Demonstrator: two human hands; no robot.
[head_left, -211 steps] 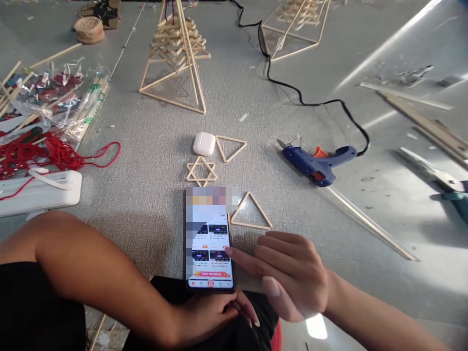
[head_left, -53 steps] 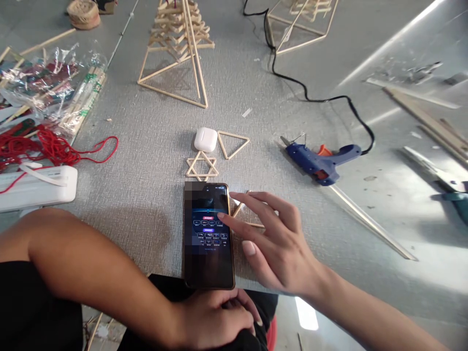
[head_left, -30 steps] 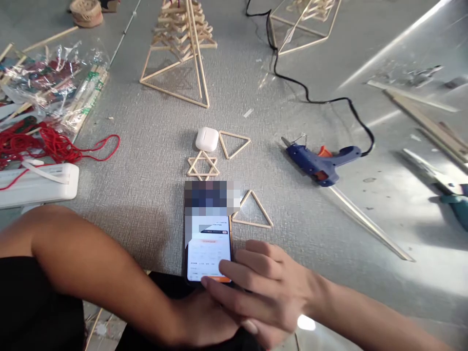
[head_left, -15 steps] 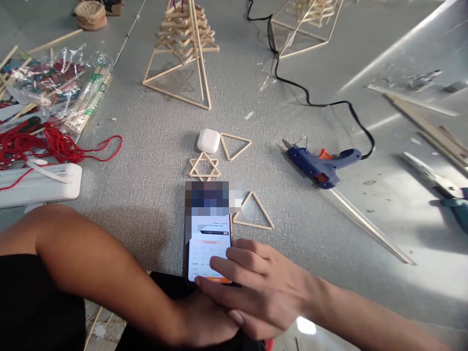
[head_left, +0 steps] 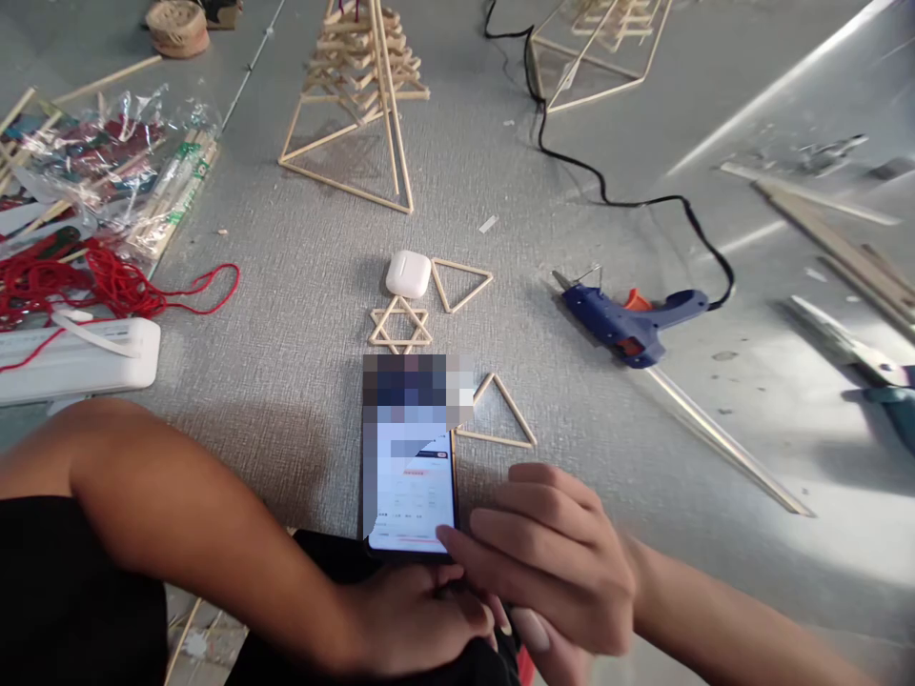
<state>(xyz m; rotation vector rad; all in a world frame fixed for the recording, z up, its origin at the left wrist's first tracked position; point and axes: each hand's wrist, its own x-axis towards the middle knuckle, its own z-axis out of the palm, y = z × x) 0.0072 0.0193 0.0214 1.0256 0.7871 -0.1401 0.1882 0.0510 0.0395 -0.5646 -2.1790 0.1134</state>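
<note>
A smartphone (head_left: 418, 510) with a lit screen lies at the near edge of the table, its upper part blurred out. My right hand (head_left: 558, 562) hovers over its lower right corner, one fingertip at the screen and the other fingers loosely bent, holding nothing. Just below the phone, my left hand (head_left: 418, 615) rests with curled fingers; its palm side is hidden. Beyond the phone lie a six-pointed star of thin sticks (head_left: 400, 341) and a white earbud case (head_left: 408, 275). One stick triangle (head_left: 493, 440) is right of the phone, another stick triangle (head_left: 449, 311) beside the case.
A blue glue gun (head_left: 619, 324) lies on the right with its black cord (head_left: 607, 202) trailing back. Pliers (head_left: 850, 348) are at the far right. Stick pyramid frames (head_left: 343, 191) stand at the back. Red cord (head_left: 114, 281), packaged sticks (head_left: 175, 195) and a white power strip (head_left: 107, 357) crowd the left.
My right hand has shifted right, its fingertip moving from the screen's lower left to its lower right. More of my left hand is uncovered. The phone's display has changed slightly.
</note>
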